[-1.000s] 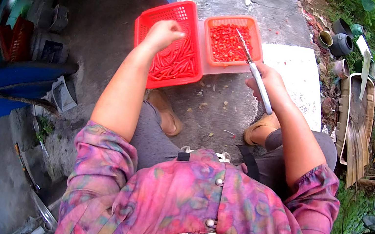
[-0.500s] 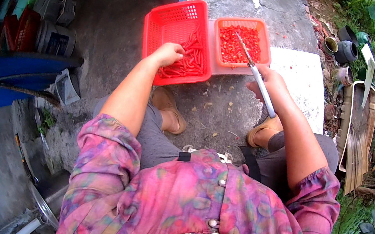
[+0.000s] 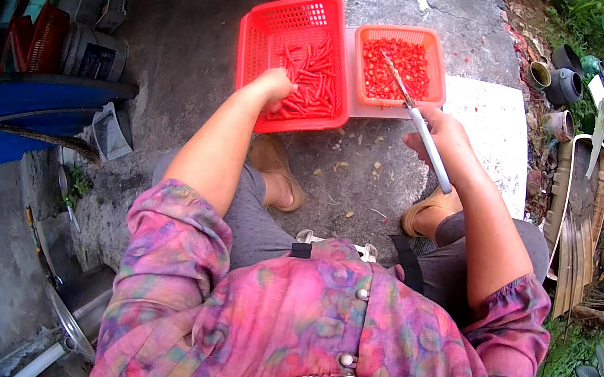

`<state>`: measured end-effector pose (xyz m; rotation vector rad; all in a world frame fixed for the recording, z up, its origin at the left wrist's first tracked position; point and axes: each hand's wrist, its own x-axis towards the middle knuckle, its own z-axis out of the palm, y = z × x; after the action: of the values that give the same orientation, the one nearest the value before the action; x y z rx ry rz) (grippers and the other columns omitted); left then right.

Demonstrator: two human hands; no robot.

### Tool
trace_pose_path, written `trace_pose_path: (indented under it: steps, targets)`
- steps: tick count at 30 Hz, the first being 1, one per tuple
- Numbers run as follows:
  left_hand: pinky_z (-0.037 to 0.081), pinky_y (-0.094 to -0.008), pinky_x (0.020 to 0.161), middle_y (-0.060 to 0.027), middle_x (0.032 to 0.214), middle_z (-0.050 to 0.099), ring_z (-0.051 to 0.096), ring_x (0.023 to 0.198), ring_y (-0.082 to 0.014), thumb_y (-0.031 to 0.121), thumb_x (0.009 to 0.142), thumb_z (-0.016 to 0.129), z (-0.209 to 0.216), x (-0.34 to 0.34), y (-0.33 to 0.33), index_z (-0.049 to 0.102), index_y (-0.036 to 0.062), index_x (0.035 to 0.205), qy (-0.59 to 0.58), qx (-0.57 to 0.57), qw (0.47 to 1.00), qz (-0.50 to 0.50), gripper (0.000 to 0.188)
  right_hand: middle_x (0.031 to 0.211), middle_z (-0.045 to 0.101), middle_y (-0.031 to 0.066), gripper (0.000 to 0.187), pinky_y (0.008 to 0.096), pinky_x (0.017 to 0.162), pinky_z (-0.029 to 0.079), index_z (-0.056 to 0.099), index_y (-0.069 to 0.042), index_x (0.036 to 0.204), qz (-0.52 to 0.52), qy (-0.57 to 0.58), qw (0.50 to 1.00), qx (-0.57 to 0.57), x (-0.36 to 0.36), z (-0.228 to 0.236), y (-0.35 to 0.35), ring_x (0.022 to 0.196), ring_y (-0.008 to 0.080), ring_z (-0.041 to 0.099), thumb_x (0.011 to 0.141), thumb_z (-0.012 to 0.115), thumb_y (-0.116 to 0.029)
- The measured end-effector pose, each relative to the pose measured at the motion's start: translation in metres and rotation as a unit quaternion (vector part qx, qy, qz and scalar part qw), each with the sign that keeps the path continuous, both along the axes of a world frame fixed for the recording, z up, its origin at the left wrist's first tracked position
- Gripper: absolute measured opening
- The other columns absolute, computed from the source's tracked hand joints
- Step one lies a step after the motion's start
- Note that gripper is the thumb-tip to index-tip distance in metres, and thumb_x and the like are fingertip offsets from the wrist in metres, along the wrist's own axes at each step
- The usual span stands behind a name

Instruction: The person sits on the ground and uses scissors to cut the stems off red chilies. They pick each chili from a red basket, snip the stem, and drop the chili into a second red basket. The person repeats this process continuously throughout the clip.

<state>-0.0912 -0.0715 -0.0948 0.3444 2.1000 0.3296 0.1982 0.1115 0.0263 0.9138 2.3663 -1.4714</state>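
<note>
My left hand is inside the red plastic basket, its fingers curled down at the whole red chili peppers. Their tips are hidden, so what they pinch does not show. My right hand is closed around the pale handle of a pair of scissors, seen nearly edge-on. The blades slant up and left over a smaller orange-pink basket. Chopped red chili pieces cover the bottom of that basket, below the blade tips.
Under the smaller basket is a pale board, with a white slab to its right. My feet in tan shoes rest on the concrete just nearer. Pots and a long trough stand at right, a bucket at left.
The baskets and both hands sit slightly further right in view. My left hand has lowered a little into the whole chilies, and its fingertips are now less visible. The scissors keep their slant.
</note>
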Motion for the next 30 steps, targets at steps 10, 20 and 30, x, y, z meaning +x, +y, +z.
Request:
trace_pose_path:
  steps: [10,20,30]
  targets:
    - [0.05,-0.0258,0.052,-0.0029,0.081,0.064,0.06,0.064,-0.0107,0.01,0.086,0.056,0.014,-0.014,0.005,0.062,0.0041,0.103,0.053,0.189,0.98,0.029,0.018,0.068,0.056,0.0015,0.039,0.0258,0.05,0.044,0.055,-0.006,0.113,-0.013,0.009,1.0,-0.001,0.0,0.002,-0.002,0.058,0.0095,0.054,0.077,0.067,-0.008]
    - [0.049,-0.039,0.071,-0.0174,0.086,0.065,0.064,0.076,-0.0279,0.032,0.073,0.074,-0.036,0.021,0.001,0.066,0.0026,0.085,0.202,-0.03,0.97,-0.13,0.032,0.066,0.056,0.0024,0.029,0.0273,0.048,0.043,0.056,-0.004,0.103,0.003,0.009,1.0,0.01,0.001,0.006,-0.001,0.057,0.0111,0.055,0.077,0.068,-0.009]
    - [0.048,-0.0371,0.067,-0.012,0.072,0.065,0.064,0.07,-0.0232,0.025,0.072,0.074,-0.043,0.023,0.005,0.066,0.0052,0.075,0.186,0.057,0.978,-0.078,0.022,0.066,0.056,0.0027,0.031,0.0277,0.048,0.043,0.056,-0.004,0.104,0.001,0.023,0.999,0.025,0.002,0.005,-0.001,0.055,0.0116,0.055,0.077,0.069,-0.009]
